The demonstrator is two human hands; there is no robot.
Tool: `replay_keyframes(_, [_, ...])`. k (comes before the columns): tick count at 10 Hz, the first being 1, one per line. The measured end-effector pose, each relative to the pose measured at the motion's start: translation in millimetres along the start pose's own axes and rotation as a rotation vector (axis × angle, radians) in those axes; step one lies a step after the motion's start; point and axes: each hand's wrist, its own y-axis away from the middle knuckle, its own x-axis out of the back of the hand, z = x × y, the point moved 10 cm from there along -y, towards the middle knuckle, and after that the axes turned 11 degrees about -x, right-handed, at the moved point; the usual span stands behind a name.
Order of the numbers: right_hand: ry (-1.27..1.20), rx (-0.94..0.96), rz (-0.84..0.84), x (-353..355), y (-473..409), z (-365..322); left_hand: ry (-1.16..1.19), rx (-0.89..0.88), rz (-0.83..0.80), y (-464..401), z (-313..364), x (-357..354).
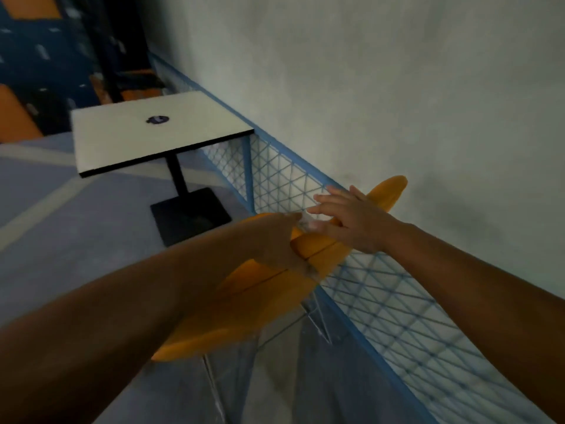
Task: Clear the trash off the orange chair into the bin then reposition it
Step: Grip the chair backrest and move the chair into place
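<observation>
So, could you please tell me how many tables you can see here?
1. The white table stands on a black pedestal at upper left, against the blue mesh railing, beyond the orange chair. Others may lie outside the view.

The orange chair (269, 289) is looking like smooth matt plastic; the blue lattice fence (382, 289) is looking like painted metal.

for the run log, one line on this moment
left hand: on orange chair | right hand: open above chair | bin: unseen
</observation>
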Motion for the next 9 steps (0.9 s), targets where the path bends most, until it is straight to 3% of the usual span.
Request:
replay_keyframes(2, [0.091,0.190,-0.042,1.2,2.4,2.5,0.066,0.224,0.011,23.6,22.1,-9.3])
replay_keyframes(4, [0.286,0.320,-0.119,-2.6,7.3,-7.8,-0.174,0.421,0.023,62.6,6.5,-17.8])
replay_keyframes(6, [0.217,0.350,0.001,2.8,-0.7,-14.0,-0.293,0.560,0.007,96.7,-20.0,-13.3])
replay_keyframes(9, [0.207,0.377,0.072,-0.7,-11.3,-8.6,-0.382,0.534,0.116,97.2,-23.6,-7.5])
